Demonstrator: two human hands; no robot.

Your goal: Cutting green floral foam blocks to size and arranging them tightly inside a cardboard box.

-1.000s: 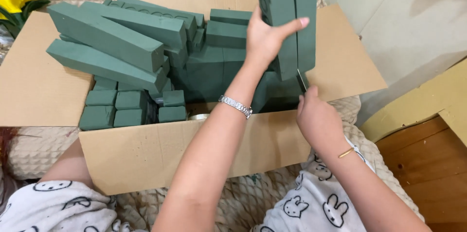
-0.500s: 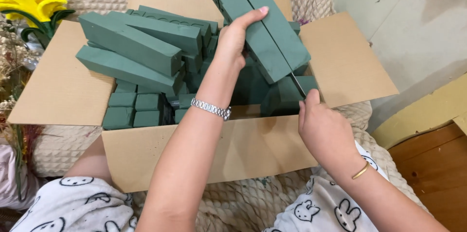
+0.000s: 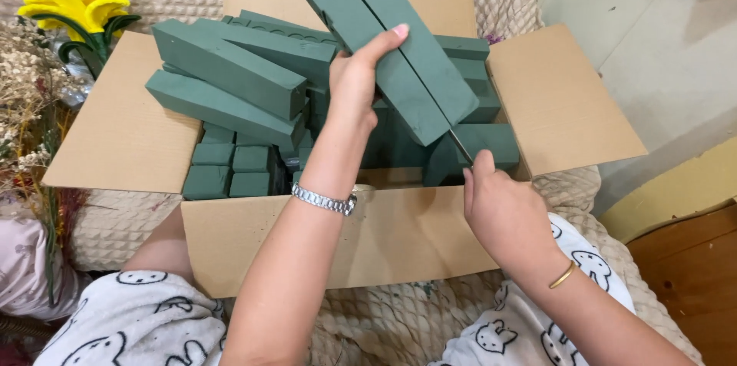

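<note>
My left hand (image 3: 355,86) grips a long dark green foam block (image 3: 388,40), thumb on its near face and fingers wrapped over the top, holding it tilted above the open cardboard box (image 3: 399,235). The block rises from near the box's right inner side toward the far flap, and a straight cut line runs along its length, splitting it into two halves that sit together. My right hand (image 3: 503,209) is clenched around the handle of a thin metal blade (image 3: 461,145); the handle itself is hidden in my fist, and the blade's tip sits in the cut at the block's lower end, over the box's near right corner.

Inside the box lie many more green foam bricks (image 3: 223,82), long ones stacked at angles toward the far left corner, shorter ends showing along the near edge. A silver watch (image 3: 324,200) is on my left wrist, a gold bangle (image 3: 563,275) on my right. A yellow flower (image 3: 73,9) stands beyond the box's left flap, with dried stems (image 3: 27,105) beside it.
</note>
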